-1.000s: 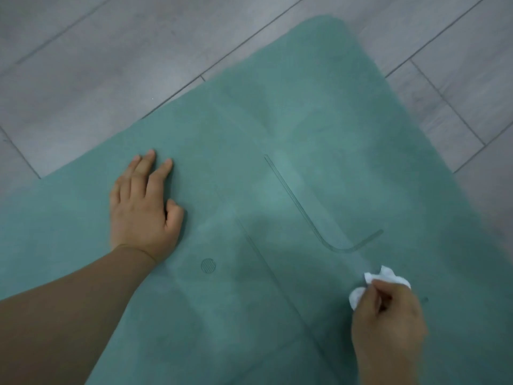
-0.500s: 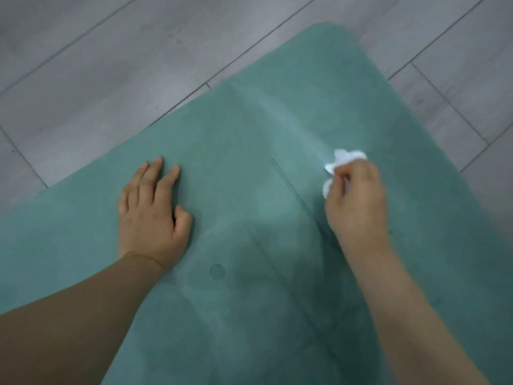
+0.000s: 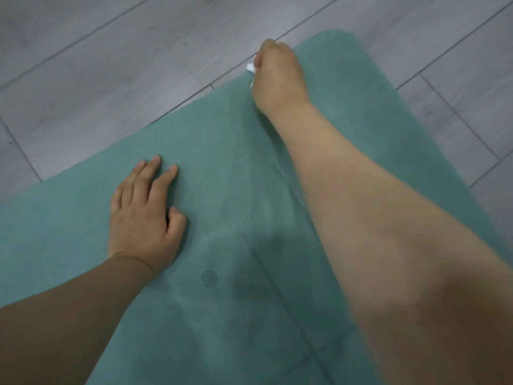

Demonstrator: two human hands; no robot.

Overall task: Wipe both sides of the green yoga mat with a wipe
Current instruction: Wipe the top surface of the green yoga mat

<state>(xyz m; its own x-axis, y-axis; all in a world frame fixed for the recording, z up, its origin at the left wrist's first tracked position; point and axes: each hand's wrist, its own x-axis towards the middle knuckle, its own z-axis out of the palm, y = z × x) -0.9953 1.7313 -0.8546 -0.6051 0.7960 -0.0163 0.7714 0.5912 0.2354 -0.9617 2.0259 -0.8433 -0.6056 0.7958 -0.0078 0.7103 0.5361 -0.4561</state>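
The green yoga mat (image 3: 211,168) lies flat on the floor and fills most of the view, with thin printed lines and a small round mark on it. My left hand (image 3: 144,215) rests palm down on the mat at the left, fingers straight. My right hand (image 3: 277,76) is stretched far out to the mat's far edge, fingers curled round a crumpled white wipe (image 3: 250,68). Only a small bit of the wipe shows at the hand's left side; the rest is hidden under it.
Grey wood-look floor planks (image 3: 111,79) surround the mat at the top and right. The mat's rounded far corner (image 3: 341,37) lies just right of my right hand. Damp streaks show on the mat's middle.
My right hand has swept the wipe from the near right of the mat up and leftward to the far edge. My left hand has stayed pressed in place.
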